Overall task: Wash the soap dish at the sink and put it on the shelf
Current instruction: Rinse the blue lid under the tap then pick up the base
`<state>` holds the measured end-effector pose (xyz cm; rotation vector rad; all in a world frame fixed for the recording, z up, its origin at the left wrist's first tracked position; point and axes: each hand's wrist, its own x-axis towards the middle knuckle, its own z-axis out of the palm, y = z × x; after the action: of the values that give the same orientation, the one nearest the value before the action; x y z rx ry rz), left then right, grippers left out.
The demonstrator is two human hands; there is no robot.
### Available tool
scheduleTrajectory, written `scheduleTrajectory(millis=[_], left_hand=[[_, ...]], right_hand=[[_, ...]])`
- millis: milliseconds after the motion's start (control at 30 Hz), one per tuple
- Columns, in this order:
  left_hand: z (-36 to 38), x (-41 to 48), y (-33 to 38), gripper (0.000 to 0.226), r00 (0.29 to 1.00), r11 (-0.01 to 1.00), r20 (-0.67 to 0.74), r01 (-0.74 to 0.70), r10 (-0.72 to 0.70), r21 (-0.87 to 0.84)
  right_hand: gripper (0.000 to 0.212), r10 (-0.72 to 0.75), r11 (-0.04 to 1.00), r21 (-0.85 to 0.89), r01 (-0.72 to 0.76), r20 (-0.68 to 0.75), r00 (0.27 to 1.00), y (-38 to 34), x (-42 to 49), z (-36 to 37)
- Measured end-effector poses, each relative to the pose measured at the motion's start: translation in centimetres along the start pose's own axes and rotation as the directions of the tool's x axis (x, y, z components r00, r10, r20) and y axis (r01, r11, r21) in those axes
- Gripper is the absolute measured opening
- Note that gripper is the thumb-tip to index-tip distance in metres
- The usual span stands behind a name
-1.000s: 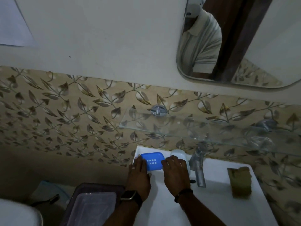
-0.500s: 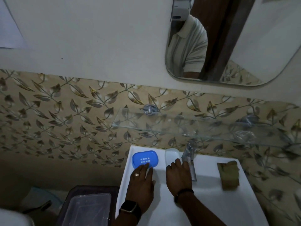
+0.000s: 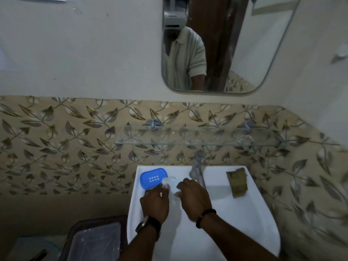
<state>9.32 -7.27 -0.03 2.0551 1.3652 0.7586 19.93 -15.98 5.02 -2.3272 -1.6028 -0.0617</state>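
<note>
Far left, beside the basin, a clear plastic container (image 3: 94, 242) sits inside a dark bin, untouched. On the back-left corner of the white sink (image 3: 244, 223) lies the blue slotted part of the soap dish (image 3: 153, 178); a second ago the left hand (image 3: 155, 203) rested against it, and now it has drawn back to the blue piece's near edge. Its grip looks loose, fingers curved down, though I cannot tell whether it pinches anything. Between the hands is the translucent white half of the soap dish (image 3: 170, 183), which has come forward off the rim and lies between the fingertips of both hands. The right hand (image 3: 194, 199) has slid in from the tap side, fingers bent toward that piece; blur hides whether it is truly grasped. The two halves now lying apart suggests washing is about to start. The tap (image 3: 197, 166) shows no water. Right of it lies a brown scrub pad (image 3: 237, 182). Above, the glass shelf (image 3: 197, 137) awaits the dish.
</note>
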Motion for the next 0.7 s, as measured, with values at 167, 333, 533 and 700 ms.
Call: scheduleTrajectory(millis=[167,333,533,700], left_hand=[[0.0,-1.1,2.3,0.043,0.993,0.982,-0.020,0.108,-0.112,-0.156],[-0.5,-1.4,3.7,0.047,0.998,0.984,-0.002,0.062,-0.063,-0.169],[-0.5,-1.4,5.0,0.072,0.998,0.971,0.056,-0.017,0.031,-0.237],[-0.2,-1.5,6.5,0.086,0.985,0.978,0.168,0.063,-0.030,-0.196]], right_hand=[[0.012,0.205,0.903,0.383,-0.193,0.011,0.979,0.1,-2.0,-2.0],[0.014,0.421,0.645,0.668,-0.371,0.095,0.902,1.4,-3.8,-3.3],[0.018,0.488,0.200,0.882,-0.426,0.287,0.824,2.2,-5.5,-3.5],[0.020,0.443,-0.020,0.925,-0.379,0.348,0.826,3.1,-6.0,-3.6]])
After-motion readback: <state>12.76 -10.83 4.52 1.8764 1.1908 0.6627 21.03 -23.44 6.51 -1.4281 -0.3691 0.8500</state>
